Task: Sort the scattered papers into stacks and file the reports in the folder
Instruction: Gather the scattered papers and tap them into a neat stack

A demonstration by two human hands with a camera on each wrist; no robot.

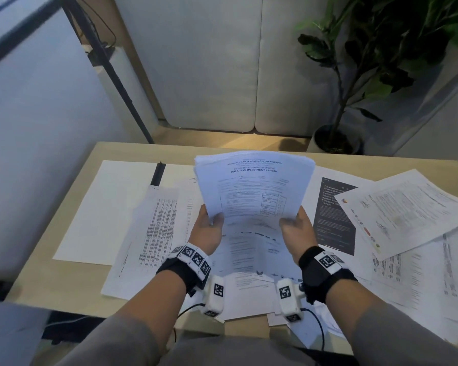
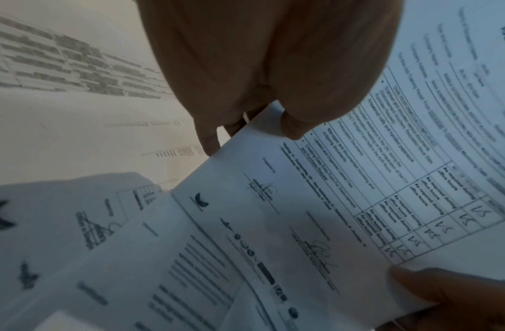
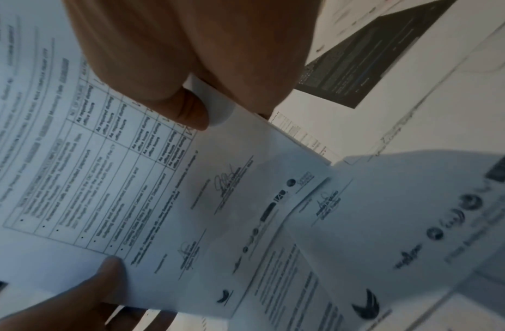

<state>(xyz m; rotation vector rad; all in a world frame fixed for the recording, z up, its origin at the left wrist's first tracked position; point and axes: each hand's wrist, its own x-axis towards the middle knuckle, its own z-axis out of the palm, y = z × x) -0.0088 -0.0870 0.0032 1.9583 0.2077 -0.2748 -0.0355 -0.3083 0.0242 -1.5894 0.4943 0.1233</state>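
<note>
I hold a thick stack of reports (image 1: 254,186) tilted up above the desk; its top sheet is headed "Job Accomplishment Report". My left hand (image 1: 214,221) pinches the stack's lower left edge, thumb on top and fingers underneath. My right hand (image 1: 291,223) pinches the lower right edge the same way. In the left wrist view the left hand (image 2: 259,130) grips the stack (image 2: 330,190). In the right wrist view the right hand (image 3: 194,112) clamps the stack (image 3: 160,190). More printed sheets (image 1: 251,260) lie on the desk under the stack. I cannot tell which item is the folder.
Loose papers cover the wooden desk (image 1: 72,281): a blank white sheet (image 1: 103,207) at left, a table-printed page (image 1: 154,228), a dark page (image 1: 333,215) and overlapping sheets (image 1: 407,210) at right. A black bar-shaped object (image 1: 158,174) lies at the back left. A potted plant (image 1: 368,62) stands behind the desk.
</note>
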